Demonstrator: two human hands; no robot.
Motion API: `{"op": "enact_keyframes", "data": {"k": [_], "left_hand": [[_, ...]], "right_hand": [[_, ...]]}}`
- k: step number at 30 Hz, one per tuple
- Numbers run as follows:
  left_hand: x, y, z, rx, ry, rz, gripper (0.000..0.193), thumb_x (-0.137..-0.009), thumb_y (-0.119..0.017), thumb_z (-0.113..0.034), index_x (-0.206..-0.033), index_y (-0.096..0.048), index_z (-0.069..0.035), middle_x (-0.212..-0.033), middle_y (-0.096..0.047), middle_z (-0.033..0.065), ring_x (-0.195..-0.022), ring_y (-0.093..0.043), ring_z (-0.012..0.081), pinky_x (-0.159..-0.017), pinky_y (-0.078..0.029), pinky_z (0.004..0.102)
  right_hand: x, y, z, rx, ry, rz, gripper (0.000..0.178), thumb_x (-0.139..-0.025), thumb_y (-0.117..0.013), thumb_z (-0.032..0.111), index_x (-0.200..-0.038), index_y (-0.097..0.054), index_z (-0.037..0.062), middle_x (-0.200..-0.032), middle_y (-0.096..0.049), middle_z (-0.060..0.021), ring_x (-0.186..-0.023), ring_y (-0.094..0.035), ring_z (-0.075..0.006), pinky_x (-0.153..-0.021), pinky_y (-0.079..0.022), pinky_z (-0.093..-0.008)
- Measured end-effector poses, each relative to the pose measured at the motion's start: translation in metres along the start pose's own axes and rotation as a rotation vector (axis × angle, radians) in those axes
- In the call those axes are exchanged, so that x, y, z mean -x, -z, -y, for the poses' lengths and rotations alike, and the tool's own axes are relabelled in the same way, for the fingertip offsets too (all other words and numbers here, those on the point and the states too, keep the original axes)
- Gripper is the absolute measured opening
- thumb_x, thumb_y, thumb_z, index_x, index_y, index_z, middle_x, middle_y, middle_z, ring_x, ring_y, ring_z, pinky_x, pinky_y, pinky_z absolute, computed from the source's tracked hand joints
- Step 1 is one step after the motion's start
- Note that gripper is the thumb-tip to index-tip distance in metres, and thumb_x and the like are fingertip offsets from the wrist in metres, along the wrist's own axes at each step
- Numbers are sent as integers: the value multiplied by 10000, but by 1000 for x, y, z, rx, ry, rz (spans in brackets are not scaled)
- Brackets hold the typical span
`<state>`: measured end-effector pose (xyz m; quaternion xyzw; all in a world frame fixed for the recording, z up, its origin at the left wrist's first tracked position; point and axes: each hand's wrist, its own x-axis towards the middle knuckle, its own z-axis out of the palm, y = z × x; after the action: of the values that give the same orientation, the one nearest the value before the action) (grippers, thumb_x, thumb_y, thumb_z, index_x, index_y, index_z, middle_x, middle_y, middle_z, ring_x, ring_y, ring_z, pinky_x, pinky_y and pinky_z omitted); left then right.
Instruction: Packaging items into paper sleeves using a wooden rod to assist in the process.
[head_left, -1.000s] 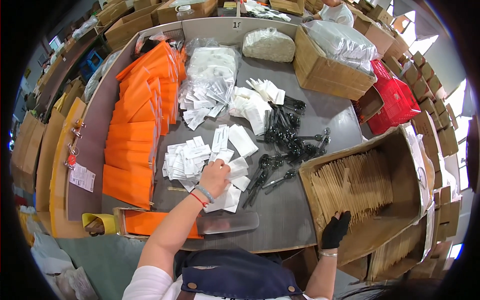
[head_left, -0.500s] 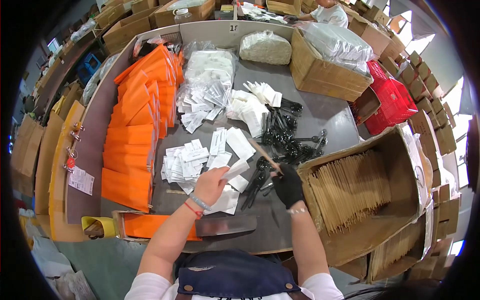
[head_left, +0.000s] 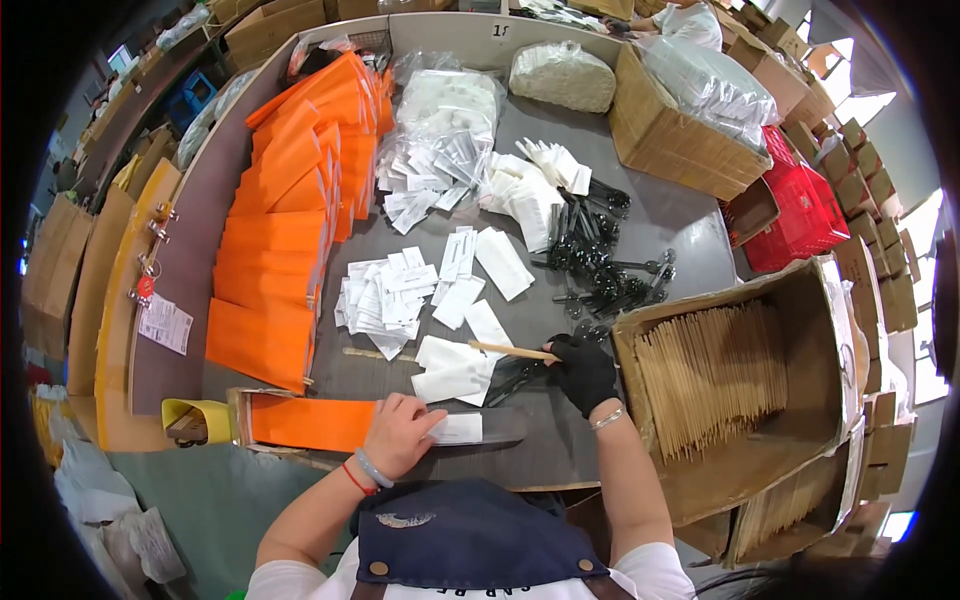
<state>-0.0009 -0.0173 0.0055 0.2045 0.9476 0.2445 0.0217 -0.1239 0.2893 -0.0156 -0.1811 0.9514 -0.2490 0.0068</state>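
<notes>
My left hand point(head_left: 400, 437), bare, has its fingers curled at the near end of a folded white napkin point(head_left: 458, 429), which lies on a grey metal strip point(head_left: 505, 426). Just left of this hand, an orange paper sleeve point(head_left: 310, 422) lies flat over the strip. My right hand point(head_left: 584, 374), in a black fingertip-less glove, grips a pair of wooden chopsticks point(head_left: 512, 351) pointing left. Under and beyond it lie black plastic spoons point(head_left: 600, 275). More folded napkins point(head_left: 450, 369) lie between my hands, with small white packets point(head_left: 385, 300) behind them.
Fanned orange sleeves point(head_left: 270, 260) fill the left side. At right, a cardboard box point(head_left: 720, 490) holds many wooden chopsticks. A carton point(head_left: 685, 150) with plastic-wrapped goods and a red crate point(head_left: 795, 215) stand at back right. A yellow holder point(head_left: 200, 420) sits at the front left corner.
My left hand has moved down toward me with the white napkin, onto the metal strip by the orange sleeve. My right hand still holds the chopsticks, now tilted closer to level.
</notes>
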Motion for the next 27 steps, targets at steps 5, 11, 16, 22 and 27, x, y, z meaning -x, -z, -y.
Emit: {"op": "enact_keyframes", "data": {"k": [5, 11, 16, 22, 27], "left_hand": [[17, -10, -13, -63, -88, -26, 474, -619, -787, -177, -1066, -632, -156, -1051, -575, -20, -943, -519, 212, -796, -393, 367], [41, -9, -18, -163, -21, 40, 513, -649, -765, -217, -1138, -628, -145, -1235, -539, -55, -1000, -508, 186, -822, -379, 360], [48, -18, -10, -202, -44, 6, 540, -656, -761, -216, -1171, -622, -127, -1280, -533, -48, -1060, -492, 189, -854, -365, 368], [42, -4, -14, -134, 3, -35, 554, -700, -738, -233, -1219, -592, -104, -1311, -519, -21, -1125, -471, 209, -877, -346, 388], [49, 1, -4, -185, 46, 27, 582, -689, -761, -243, -1229, -583, -114, -1322, -515, -24, -1134, -463, 217, -897, -334, 409]], "right_hand": [[-3, -2, -2, 28, 262, -80, 243, -683, -724, 72, -920, -691, 112, -904, -655, -74, -803, -631, -288, -710, -513, -379], [11, 3, 58, -97, 122, 276, 117, -750, -704, 221, -838, -709, 143, -865, -664, -86, -823, -648, -282, -721, -514, -397], [31, -48, 98, -26, 98, 416, 216, -766, -688, 326, -882, -691, 144, -884, -665, -102, -838, -653, -299, -695, -515, -417], [43, -41, 93, -204, -9, 227, 274, -772, -724, 332, -999, -704, 180, -871, -650, -74, -805, -647, -285, -681, -511, -404], [56, -23, 77, -47, 83, 264, 344, -841, -670, 272, -1180, -657, 214, -868, -640, -90, -753, -620, -283, -637, -491, -408]]}}
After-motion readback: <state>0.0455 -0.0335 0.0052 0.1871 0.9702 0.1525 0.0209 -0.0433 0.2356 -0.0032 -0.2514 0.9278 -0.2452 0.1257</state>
